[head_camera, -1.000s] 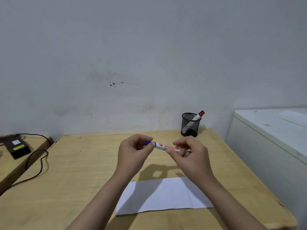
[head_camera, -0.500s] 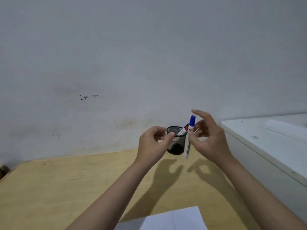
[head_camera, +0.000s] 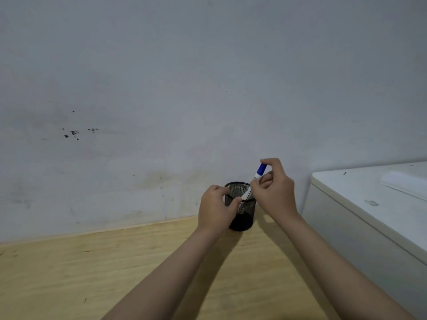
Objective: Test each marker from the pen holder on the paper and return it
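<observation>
A black mesh pen holder (head_camera: 245, 218) stands on the wooden desk close to the wall. My left hand (head_camera: 216, 207) grips its left side and rim. My right hand (head_camera: 275, 189) holds a white marker with a blue cap (head_camera: 261, 169), cap up. The marker's lower end dips into the holder's mouth. A second white marker body (head_camera: 246, 195) leans inside the holder, its cap hidden behind my right hand. The paper is out of the frame.
The wooden desk (head_camera: 115, 273) runs to a grey wall (head_camera: 184, 88) at the back. A white appliance (head_camera: 369, 204) stands against the desk's right side, close to the holder.
My view has tilted up, so the paper dropped out of sight. My left hand moved onto the holder. My right hand carried the capped marker upright over and into its opening.
</observation>
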Motion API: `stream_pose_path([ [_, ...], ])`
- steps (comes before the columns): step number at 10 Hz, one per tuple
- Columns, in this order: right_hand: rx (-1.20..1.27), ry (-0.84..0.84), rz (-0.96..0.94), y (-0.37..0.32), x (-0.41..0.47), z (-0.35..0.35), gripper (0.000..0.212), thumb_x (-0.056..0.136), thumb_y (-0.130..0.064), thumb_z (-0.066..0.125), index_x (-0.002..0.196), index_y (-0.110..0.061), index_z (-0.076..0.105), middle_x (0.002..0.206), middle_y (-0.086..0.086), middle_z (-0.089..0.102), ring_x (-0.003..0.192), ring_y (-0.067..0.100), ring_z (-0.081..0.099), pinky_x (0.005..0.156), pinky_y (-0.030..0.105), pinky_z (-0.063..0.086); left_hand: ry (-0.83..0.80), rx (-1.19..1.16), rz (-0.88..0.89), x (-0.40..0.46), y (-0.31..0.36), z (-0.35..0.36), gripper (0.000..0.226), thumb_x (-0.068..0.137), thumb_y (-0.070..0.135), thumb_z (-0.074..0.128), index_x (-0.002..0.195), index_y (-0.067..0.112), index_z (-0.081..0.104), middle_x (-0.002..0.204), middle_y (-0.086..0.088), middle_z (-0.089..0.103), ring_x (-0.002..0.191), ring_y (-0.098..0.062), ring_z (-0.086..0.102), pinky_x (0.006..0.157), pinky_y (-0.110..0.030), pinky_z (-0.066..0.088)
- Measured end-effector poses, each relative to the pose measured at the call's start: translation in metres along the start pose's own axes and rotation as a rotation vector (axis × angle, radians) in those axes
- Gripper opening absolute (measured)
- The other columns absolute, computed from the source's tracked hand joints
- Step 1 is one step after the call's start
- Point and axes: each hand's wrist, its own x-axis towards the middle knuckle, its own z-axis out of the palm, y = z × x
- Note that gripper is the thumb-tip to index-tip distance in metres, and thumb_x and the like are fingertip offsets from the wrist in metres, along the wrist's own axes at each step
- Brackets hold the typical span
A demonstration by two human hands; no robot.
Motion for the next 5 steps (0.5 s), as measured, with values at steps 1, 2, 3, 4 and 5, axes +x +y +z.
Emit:
stream_pose_path([
  [1, -0.055, -0.054, 0.042, 0.014, -0.012, 0.013, 0.036, 0.073, -0.005, 0.062, 0.105, -0.019, 0.052, 0.06, 0.003, 0.055, 0.053, 0.014, 0.052, 0.056, 0.024, 0.044, 0.011, -0.009, -0.005, 0.001, 0.0, 0.001, 0.034, 0.074, 0.028, 0.074, 0.098, 0.004, 0.07, 0.103, -0.011, 0.067, 0.097, -0.022, 0.062, 0.081, -0.02, 0.04],
  [2, -0.113, -0.067, 0.09, 0.019, -0.022, 0.018, 0.038, 0.075, -0.008, 0.06, 0.109, -0.02, 0.048, 0.083, 0.006, 0.055, 0.069, 0.019, 0.054, 0.058, 0.022, 0.041, -0.011, 0.014, -0.013, 0.0, 0.004, -0.002, 0.031, 0.076, 0.027, 0.072, 0.096, 0.003, 0.07, 0.102, -0.012, 0.066, 0.097, -0.024, 0.061, 0.081, -0.022, 0.041],
  [3, -0.166, -0.061, 0.144, 0.014, -0.024, 0.016, 0.044, 0.079, -0.012, 0.06, 0.121, -0.019, 0.047, 0.101, 0.001, 0.042, 0.085, 0.022, 0.057, 0.072, 0.036, 0.052, -0.055, 0.046, -0.01, -0.002, 0.007, -0.003, 0.033, 0.081, 0.026, 0.066, 0.102, 0.001, 0.066, 0.11, -0.014, 0.063, 0.105, -0.027, 0.058, 0.085, -0.025, 0.041],
  [4, -0.2, -0.085, 0.187, -0.005, -0.023, 0.004, 0.057, 0.079, -0.018, 0.06, 0.133, -0.021, 0.042, 0.113, 0.005, 0.043, 0.093, 0.027, 0.057, 0.082, 0.044, 0.052, -0.145, 0.037, -0.028, -0.011, 0.018, -0.015, 0.039, 0.084, 0.027, 0.061, 0.116, 0.006, 0.058, 0.122, -0.012, 0.058, 0.117, -0.028, 0.052, 0.09, -0.026, 0.037],
  [5, -0.144, -0.006, 0.153, -0.03, -0.02, -0.018, 0.058, 0.08, -0.018, 0.061, 0.135, -0.017, 0.041, 0.123, 0.012, 0.046, 0.101, 0.028, 0.057, 0.088, 0.044, 0.049, -0.106, 0.021, -0.017, -0.019, 0.033, -0.033, 0.055, 0.086, 0.029, 0.058, 0.133, 0.005, 0.042, 0.139, -0.011, 0.046, 0.131, -0.026, 0.041, 0.103, -0.028, 0.032],
])
